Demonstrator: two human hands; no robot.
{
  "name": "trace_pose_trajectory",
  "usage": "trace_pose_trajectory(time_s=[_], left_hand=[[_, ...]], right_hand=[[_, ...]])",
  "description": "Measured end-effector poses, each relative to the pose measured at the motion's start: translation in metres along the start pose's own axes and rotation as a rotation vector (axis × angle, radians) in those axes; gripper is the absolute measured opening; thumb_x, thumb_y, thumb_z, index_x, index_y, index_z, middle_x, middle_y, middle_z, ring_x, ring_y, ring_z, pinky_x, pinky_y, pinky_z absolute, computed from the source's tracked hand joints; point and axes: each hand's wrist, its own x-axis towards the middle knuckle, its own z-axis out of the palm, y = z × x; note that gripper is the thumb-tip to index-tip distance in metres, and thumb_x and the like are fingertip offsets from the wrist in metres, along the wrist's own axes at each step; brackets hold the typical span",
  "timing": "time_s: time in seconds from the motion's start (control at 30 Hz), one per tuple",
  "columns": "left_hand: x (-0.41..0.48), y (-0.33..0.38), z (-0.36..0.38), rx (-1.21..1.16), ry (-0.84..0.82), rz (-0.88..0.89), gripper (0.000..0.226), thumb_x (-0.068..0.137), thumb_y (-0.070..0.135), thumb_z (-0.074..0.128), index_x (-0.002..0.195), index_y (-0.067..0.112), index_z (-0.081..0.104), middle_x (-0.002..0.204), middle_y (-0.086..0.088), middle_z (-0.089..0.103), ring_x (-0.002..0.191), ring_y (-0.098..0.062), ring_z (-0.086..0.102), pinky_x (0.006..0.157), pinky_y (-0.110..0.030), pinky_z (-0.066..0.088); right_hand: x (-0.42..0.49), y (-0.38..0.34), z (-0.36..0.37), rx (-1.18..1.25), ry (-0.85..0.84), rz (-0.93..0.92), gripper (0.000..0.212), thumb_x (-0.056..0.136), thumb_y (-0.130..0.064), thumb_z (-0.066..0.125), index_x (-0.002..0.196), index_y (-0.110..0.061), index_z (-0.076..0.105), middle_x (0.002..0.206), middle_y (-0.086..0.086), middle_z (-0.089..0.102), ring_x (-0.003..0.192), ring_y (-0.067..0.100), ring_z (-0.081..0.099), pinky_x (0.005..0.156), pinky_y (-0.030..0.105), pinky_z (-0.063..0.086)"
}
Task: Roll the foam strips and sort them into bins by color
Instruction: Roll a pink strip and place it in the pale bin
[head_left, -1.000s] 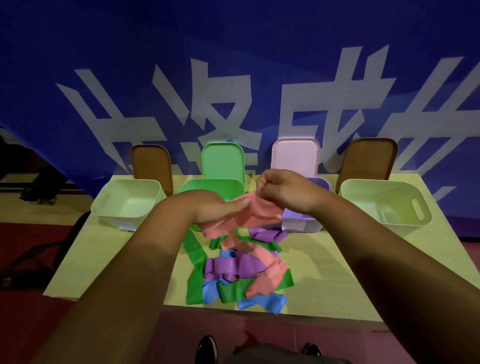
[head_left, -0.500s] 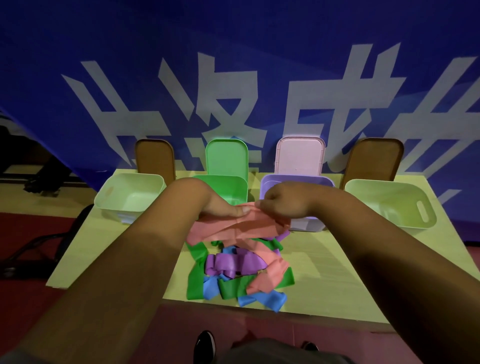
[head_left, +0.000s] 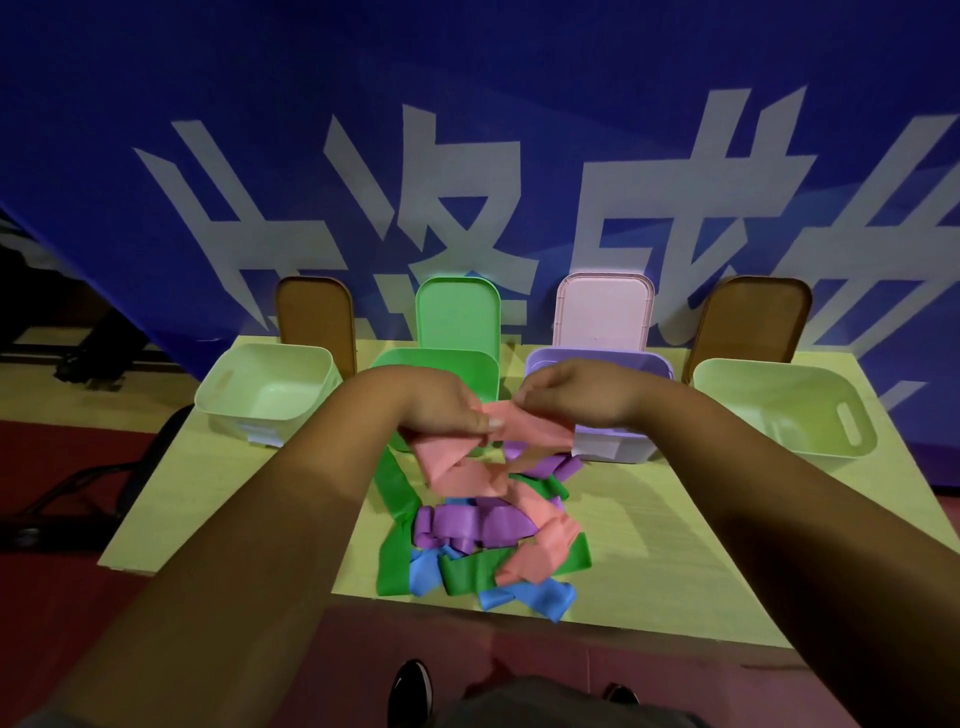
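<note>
Both hands hold one pink foam strip (head_left: 470, 452) above the table. My left hand (head_left: 441, 410) pinches its left part, my right hand (head_left: 566, 389) pinches its top right edge, and the strip hangs folded below them. Under it lies a heap of loose strips (head_left: 483, 540) in green, purple, pink and blue. Behind the hands stand a green bin (head_left: 483, 366) and a purple bin (head_left: 613, 444). A pale green bin (head_left: 265, 395) sits far left and another pale green bin (head_left: 784, 410) far right.
Four lids lean on the blue banner behind the bins: a brown lid (head_left: 317, 319), a green lid (head_left: 457, 312), a pink lid (head_left: 602, 309) and another brown lid (head_left: 748, 319). The table's front edge (head_left: 649, 631) runs just below the heap. My shoes (head_left: 413, 686) show on the red floor.
Both hands have come down and closer together with the pink strip, which now hangs more folded under them. The view has tilted up slightly.
</note>
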Motion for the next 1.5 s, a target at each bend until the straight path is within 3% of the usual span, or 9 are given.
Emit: trace_pose_trajectory(time_s=[0.13,0.23,0.4,0.53,0.73,0.9,1.07,1.3,1.5], left_hand=[[0.001,-0.008,0.013,-0.555,0.014,0.225,0.031,0.100,0.054,0.072,0.107,0.025,0.083,0.108,-0.006,0.083,0.099,-0.020,0.074,0.103,-0.045,0.056],[-0.003,-0.006,0.016,-0.756,0.055,0.359,0.018,0.104,0.029,0.070,0.111,0.018,0.083,0.109,-0.003,0.081,0.102,-0.016,0.071,0.101,-0.037,0.053],[-0.005,0.000,0.020,-0.966,0.154,0.395,0.013,0.104,0.007,0.068,0.107,0.014,0.078,0.101,-0.012,0.074,0.095,-0.023,0.068,0.088,-0.037,0.057],[-0.003,0.009,0.023,-0.972,0.321,0.316,0.014,0.101,0.014,0.074,0.114,0.019,0.074,0.096,-0.008,0.078,0.089,-0.016,0.073,0.078,-0.033,0.062],[-0.002,0.017,0.027,-1.005,0.475,0.290,0.008,0.100,0.019,0.078,0.106,0.016,0.074,0.086,-0.001,0.075,0.074,-0.012,0.072,0.066,-0.032,0.064],[-0.003,0.017,0.026,-1.061,0.563,0.233,0.009,0.100,0.018,0.078,0.106,0.013,0.072,0.086,-0.001,0.077,0.071,-0.014,0.073,0.060,-0.031,0.062],[-0.006,0.020,0.021,-1.150,0.650,0.211,0.018,0.099,0.018,0.078,0.115,0.019,0.068,0.094,-0.012,0.080,0.074,-0.021,0.078,0.074,-0.046,0.068],[-0.023,0.026,0.002,-1.052,0.698,0.233,0.007,0.101,0.020,0.076,0.107,0.018,0.077,0.104,-0.020,0.077,0.076,-0.024,0.074,0.077,-0.045,0.070],[-0.045,0.033,-0.029,-0.975,0.842,0.327,0.006,0.101,0.019,0.075,0.102,0.021,0.081,0.094,-0.001,0.081,0.088,-0.017,0.080,0.077,-0.042,0.070]], right_hand=[[-0.003,0.010,0.001,0.275,0.131,-0.006,0.033,0.109,-0.034,0.057,0.091,-0.013,0.074,0.073,-0.014,0.062,0.066,-0.001,0.053,0.065,0.014,0.043],[0.000,0.014,0.000,0.354,0.198,0.010,0.040,0.107,-0.036,0.057,0.098,0.001,0.070,0.083,0.003,0.061,0.077,0.013,0.054,0.076,0.031,0.046],[0.003,0.017,0.003,0.505,0.232,-0.026,0.028,0.107,-0.027,0.057,0.088,-0.021,0.077,0.083,-0.003,0.067,0.084,0.014,0.059,0.086,0.037,0.048],[0.004,0.014,0.009,0.530,0.269,-0.016,0.030,0.107,-0.028,0.060,0.082,-0.029,0.077,0.083,-0.009,0.071,0.084,0.009,0.061,0.086,0.031,0.047],[0.006,0.008,0.014,0.574,0.409,-0.023,0.020,0.106,-0.035,0.062,0.115,-0.022,0.075,0.113,-0.001,0.076,0.111,0.021,0.069,0.094,0.029,0.053],[0.002,-0.006,0.014,0.623,0.435,-0.077,0.028,0.107,-0.020,0.054,0.108,-0.024,0.081,0.104,-0.007,0.079,0.103,0.021,0.072,0.094,0.037,0.054],[0.004,-0.013,0.012,0.476,0.456,-0.156,0.019,0.103,-0.024,0.068,0.118,-0.025,0.078,0.103,-0.008,0.078,0.098,0.010,0.072,0.089,0.029,0.057],[0.005,-0.027,-0.004,0.393,0.566,-0.163,0.019,0.104,-0.014,0.065,0.106,-0.026,0.079,0.083,-0.020,0.076,0.082,-0.002,0.071,0.078,0.015,0.054],[-0.013,-0.055,-0.036,0.433,0.627,-0.224,0.014,0.105,-0.018,0.065,0.109,-0.023,0.078,0.089,-0.014,0.077,0.083,-0.005,0.072,0.072,0.010,0.054]])
